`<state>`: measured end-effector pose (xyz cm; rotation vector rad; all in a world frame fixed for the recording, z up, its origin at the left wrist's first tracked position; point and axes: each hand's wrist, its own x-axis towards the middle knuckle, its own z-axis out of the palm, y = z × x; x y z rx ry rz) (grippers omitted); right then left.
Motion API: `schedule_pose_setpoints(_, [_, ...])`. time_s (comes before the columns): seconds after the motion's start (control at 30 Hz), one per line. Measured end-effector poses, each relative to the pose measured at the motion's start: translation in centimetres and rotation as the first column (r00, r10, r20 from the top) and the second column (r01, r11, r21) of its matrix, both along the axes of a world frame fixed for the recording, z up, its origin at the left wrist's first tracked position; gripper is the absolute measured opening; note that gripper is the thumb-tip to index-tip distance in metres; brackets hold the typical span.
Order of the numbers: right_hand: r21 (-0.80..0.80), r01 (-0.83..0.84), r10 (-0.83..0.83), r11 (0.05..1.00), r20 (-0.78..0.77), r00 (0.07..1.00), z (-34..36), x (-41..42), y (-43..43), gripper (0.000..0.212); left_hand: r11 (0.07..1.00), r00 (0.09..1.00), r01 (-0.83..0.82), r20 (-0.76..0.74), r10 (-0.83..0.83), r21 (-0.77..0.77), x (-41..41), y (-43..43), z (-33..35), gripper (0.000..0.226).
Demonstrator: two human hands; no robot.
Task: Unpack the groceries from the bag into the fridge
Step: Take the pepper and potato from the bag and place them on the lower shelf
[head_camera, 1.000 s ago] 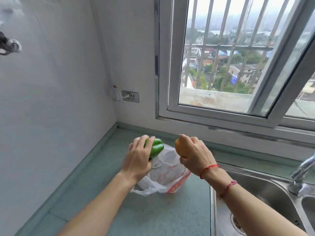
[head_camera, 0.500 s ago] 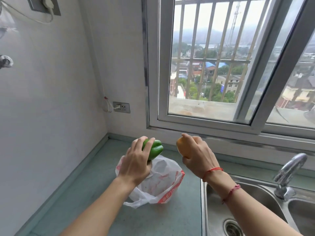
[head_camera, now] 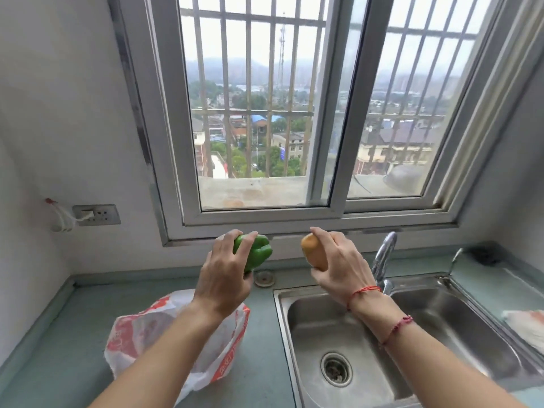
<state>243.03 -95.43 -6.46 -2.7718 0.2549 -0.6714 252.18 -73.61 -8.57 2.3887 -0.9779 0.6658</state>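
Observation:
My left hand (head_camera: 225, 275) grips a green bell pepper (head_camera: 257, 253), held up in the air above the counter. My right hand (head_camera: 338, 266) holds an orange-brown vegetable (head_camera: 313, 254), perhaps a carrot or potato, over the left end of the sink. A white plastic bag with red print (head_camera: 141, 334) lies crumpled on the green counter below my left forearm, which hides its middle. No fridge is in view.
A steel double sink (head_camera: 368, 334) with a tap (head_camera: 382, 257) fills the right side. A barred window (head_camera: 294, 113) stands straight ahead. A wall socket (head_camera: 97, 214) is at the left, and another white bag (head_camera: 527, 328) lies at the right edge.
Both hands have risen higher with the pepper and the orange vegetable. The view has swung to the right, so the bag sits lower left and the whole sink shows.

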Motion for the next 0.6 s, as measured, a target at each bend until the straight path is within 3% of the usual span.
schedule_pose_setpoints(0.27, [-0.016,0.34,-0.34,0.94,0.014,0.941,1.3,-9.0,-4.7,0.079,0.955,0.955,0.295,0.011,-0.295,-0.006,-2.5,-8.6,0.7,0.083])
schedule_pose_setpoints(0.6, [-0.007,0.689,-0.689,0.724,0.041,0.724,2.8,-26.0,-12.7,0.077,0.789,0.79,0.613,0.032,-0.612,-0.039,-13.6,-23.9,2.0,0.086])
